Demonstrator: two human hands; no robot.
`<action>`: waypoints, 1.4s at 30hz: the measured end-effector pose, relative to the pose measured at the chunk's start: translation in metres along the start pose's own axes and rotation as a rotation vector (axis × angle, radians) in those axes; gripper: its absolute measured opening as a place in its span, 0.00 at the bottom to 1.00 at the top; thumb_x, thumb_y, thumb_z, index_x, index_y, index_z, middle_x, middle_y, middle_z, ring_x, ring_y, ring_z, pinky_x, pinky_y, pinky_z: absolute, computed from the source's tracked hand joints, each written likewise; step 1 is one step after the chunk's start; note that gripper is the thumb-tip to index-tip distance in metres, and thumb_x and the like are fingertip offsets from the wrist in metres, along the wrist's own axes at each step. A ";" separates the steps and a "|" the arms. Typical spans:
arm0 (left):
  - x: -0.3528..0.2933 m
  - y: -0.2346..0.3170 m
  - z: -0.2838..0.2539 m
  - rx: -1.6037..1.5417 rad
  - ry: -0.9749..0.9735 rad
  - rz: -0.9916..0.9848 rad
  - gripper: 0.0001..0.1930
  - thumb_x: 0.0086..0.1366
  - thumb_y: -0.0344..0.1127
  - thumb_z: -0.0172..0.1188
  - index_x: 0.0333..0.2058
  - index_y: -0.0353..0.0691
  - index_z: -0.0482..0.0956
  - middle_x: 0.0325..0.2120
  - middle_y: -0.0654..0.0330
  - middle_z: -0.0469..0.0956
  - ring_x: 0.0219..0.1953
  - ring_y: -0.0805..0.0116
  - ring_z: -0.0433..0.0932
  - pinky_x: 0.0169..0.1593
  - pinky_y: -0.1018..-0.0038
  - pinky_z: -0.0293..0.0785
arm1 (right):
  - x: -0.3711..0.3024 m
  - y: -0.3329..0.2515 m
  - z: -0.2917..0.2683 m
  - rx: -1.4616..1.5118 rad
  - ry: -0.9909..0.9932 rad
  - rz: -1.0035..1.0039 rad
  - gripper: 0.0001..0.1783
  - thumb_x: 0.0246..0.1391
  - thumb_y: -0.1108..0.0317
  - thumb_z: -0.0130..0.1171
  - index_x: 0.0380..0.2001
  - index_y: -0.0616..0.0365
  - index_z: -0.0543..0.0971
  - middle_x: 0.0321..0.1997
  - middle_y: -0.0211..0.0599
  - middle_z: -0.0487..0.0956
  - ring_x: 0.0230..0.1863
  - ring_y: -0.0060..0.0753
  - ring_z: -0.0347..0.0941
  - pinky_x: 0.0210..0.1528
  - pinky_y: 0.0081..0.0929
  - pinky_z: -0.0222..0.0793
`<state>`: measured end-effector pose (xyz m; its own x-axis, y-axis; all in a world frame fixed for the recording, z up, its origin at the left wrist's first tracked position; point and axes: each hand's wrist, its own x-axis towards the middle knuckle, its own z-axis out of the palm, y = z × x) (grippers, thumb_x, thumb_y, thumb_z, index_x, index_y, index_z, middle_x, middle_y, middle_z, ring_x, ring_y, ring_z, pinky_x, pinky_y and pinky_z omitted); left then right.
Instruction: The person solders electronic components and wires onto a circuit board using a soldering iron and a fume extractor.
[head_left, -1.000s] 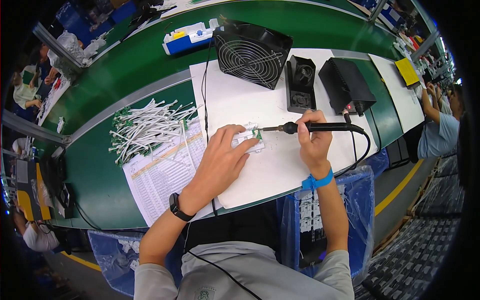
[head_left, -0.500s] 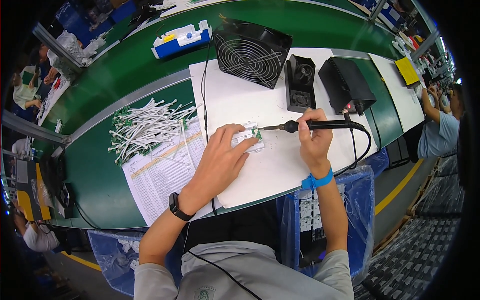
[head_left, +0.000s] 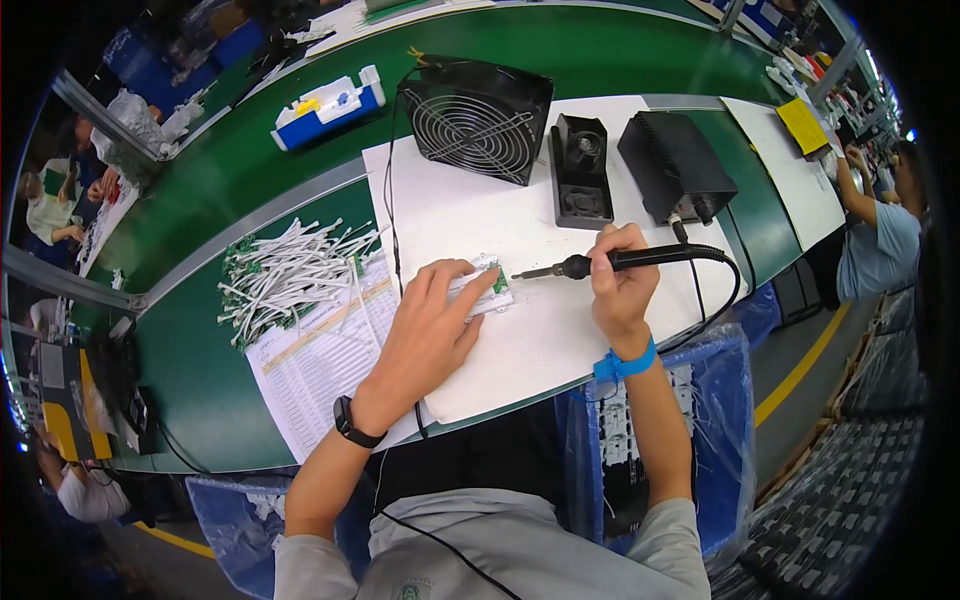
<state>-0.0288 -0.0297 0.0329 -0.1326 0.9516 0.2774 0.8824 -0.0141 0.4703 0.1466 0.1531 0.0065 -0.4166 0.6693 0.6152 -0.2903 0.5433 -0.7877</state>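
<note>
My left hand [head_left: 432,315] presses its fingers on a small white plastic housing [head_left: 488,308] on the white work sheet, holding it by its left side. A green circuit board [head_left: 499,284] shows at the housing's right end, partly under my fingertips. My right hand [head_left: 622,285] is closed around the black handle of a soldering iron [head_left: 577,267], which points left. Its metal tip is at the board's right edge; whether it touches cannot be made out. A blue strap [head_left: 625,363] circles my right wrist.
Behind the sheet [head_left: 540,370] stand a black fan [head_left: 475,125], a black iron stand [head_left: 580,175] and a black soldering station [head_left: 678,165]. White cables [head_left: 290,275] lie piled over printed paper [head_left: 320,365] at left. A blue-white tray [head_left: 330,108] sits farther back. Plastic-lined bins [head_left: 735,430] flank me.
The soldering iron's tip has drawn back slightly from over the circuit board to its right edge. My left hand still holds the housing. The whole view has shifted a little.
</note>
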 end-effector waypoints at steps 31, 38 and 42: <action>0.009 -0.005 -0.009 -0.014 -0.103 -0.020 0.26 0.64 0.26 0.62 0.62 0.48 0.78 0.59 0.50 0.71 0.63 0.48 0.67 0.65 0.59 0.68 | 0.000 -0.007 -0.002 0.011 -0.210 0.092 0.08 0.52 0.74 0.64 0.33 0.57 0.74 0.26 0.26 0.73 0.24 0.15 0.61 0.26 0.18 0.56; 0.009 -0.006 -0.009 -0.036 -0.115 -0.040 0.26 0.64 0.26 0.62 0.62 0.48 0.78 0.59 0.50 0.71 0.63 0.47 0.67 0.66 0.59 0.66 | -0.001 -0.005 -0.002 0.015 -0.207 0.052 0.07 0.53 0.73 0.64 0.33 0.57 0.74 0.26 0.26 0.72 0.24 0.16 0.60 0.25 0.19 0.55; 0.009 -0.006 -0.009 -0.036 -0.116 -0.039 0.26 0.64 0.26 0.62 0.62 0.47 0.78 0.59 0.50 0.70 0.63 0.47 0.67 0.66 0.59 0.66 | 0.000 -0.007 -0.001 0.043 -0.195 0.088 0.07 0.53 0.73 0.64 0.33 0.57 0.74 0.26 0.26 0.72 0.24 0.15 0.60 0.25 0.19 0.54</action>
<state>-0.0394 -0.0241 0.0401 -0.1117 0.9807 0.1606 0.8607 0.0147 0.5088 0.1494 0.1498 0.0117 -0.5996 0.6005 0.5291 -0.2802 0.4617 -0.8416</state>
